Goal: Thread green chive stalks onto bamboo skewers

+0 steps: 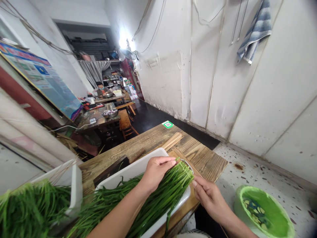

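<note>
A long bunch of green chives (163,195) lies across a white rectangular tray (138,167) on a wooden table (203,158). My left hand (156,172) rests on top of the chives with fingers curled, pinching a few stalks near their cut ends. My right hand (210,198) sits just right of the tray with fingers closed round a thin bamboo skewer whose tip points at the chive ends. A loose pile of bamboo skewers (173,141) lies on the table beyond the tray.
A second white tray (71,185) heaped with more chives (32,205) stands at the left. A green bucket (264,211) with scraps sits on the speckled floor at the right. Farther tables, stools and a seated person (101,88) fill the back.
</note>
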{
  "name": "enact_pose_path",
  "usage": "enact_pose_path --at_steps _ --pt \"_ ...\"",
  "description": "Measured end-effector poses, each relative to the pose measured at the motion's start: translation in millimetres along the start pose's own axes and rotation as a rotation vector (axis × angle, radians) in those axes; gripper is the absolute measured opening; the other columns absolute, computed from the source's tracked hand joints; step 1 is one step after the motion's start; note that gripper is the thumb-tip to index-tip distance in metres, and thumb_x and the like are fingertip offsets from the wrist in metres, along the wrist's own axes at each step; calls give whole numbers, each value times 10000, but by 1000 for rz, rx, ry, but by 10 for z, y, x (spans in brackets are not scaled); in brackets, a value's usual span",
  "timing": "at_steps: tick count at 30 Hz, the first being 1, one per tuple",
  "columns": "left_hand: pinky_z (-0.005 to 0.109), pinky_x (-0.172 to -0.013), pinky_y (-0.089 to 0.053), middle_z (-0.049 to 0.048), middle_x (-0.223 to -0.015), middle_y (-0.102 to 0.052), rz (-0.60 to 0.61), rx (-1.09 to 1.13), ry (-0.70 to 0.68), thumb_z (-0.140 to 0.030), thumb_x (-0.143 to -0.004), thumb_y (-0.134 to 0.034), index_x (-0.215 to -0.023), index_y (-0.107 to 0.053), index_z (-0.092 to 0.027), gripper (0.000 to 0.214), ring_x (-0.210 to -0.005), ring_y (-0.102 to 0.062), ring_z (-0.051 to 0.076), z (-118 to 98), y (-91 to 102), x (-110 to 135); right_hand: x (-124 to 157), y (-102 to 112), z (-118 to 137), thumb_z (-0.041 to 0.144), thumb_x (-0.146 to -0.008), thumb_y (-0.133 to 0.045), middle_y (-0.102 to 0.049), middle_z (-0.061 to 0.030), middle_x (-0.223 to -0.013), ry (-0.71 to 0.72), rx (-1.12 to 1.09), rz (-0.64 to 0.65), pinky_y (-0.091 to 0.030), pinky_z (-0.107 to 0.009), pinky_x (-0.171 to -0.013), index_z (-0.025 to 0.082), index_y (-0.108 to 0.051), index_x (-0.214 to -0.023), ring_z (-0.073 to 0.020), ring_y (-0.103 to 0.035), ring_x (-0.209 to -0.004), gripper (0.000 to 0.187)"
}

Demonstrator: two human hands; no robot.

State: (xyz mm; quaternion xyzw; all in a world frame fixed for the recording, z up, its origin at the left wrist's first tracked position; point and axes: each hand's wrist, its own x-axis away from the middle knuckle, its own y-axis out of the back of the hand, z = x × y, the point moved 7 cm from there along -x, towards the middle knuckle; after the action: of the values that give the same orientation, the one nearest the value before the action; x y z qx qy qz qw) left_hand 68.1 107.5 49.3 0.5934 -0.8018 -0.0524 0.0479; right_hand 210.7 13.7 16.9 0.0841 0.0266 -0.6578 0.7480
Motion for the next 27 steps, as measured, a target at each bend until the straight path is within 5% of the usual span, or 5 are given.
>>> enact_pose_path --at_steps 7,16,23,27 --pt "303 -807 -510 53 -892 -740 -4 -48 9 -290 -687 -698 -893 -745 -179 239 -862 -672 227 -31 -35 43 8 -14 -41 393 -939 -411 -280 46 -609 -5 -26 -45 -206 -201 -416 138 -577 -893 -79 -250 -497 308" --pt "332 -928 -430 89 -1074 -690 236 137 102 -400 -762 -640 -1137 -645 -176 437 -1037 -600 234 28 -50 39 -61 18 52 368 -948 -394 -291 51 -586 78 44 -13 -249 -208 -445 140 -593 -962 -89 -280 -503 302" --pt "309 -782 -462 88 -889 -716 347 122 87 -386 -778 -620 -1051 -688 -116 390 -783 -624 188 -36 -122 53 -71 20 90 378 -942 -399 -303 48 -582 84 71 19 -270 -210 -456 133 -607 -999 -94 -297 -510 327" --pt "284 -745 -454 75 -819 -710 255 136 75 -348 -742 -661 -960 -718 -117 323 -752 -613 173 -18 -90 42 -57 17 80 389 -940 -402 -313 46 -581 75 65 17 -274 -209 -456 137 -611 -952 -94 -306 -510 328"
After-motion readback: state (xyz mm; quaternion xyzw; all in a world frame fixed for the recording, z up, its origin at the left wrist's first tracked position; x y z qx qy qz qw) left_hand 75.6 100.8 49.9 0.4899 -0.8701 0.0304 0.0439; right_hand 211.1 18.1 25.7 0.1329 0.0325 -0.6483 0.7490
